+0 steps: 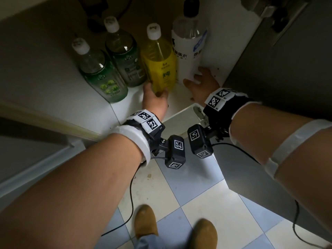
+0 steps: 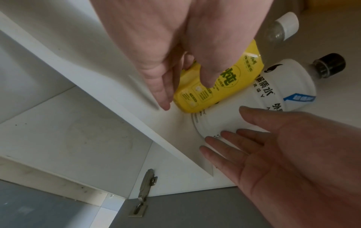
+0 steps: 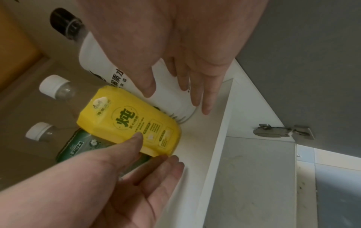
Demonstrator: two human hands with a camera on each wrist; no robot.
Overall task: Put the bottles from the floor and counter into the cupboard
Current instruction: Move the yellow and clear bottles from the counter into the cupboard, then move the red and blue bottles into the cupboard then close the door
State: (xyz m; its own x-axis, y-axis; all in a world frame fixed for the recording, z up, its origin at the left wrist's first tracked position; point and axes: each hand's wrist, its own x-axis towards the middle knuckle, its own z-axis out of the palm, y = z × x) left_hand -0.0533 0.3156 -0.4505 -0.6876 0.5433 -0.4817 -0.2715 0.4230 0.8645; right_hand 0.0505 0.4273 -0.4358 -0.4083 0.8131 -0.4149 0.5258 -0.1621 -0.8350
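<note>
Left hand [image 1: 156, 97] with loose fingers touches the yellow bottle [image 1: 159, 69]; right hand [image 1: 202, 81], fingers straight, touches the white bottle [image 1: 186, 51] on the shelf [image 1: 181, 97].

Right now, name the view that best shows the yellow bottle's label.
The right wrist view: the yellow bottle shows its label face-on. The left wrist view has the left hand covering part; in the head view it is dim and steeply angled.

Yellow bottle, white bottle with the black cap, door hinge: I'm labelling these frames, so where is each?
yellow bottle [image 3: 134, 123]: right wrist view, on its front label.
white bottle [image 1: 186, 51]: head view, on its printed body.
door hinge [image 2: 145, 191]: left wrist view, on the metal arm.
</note>
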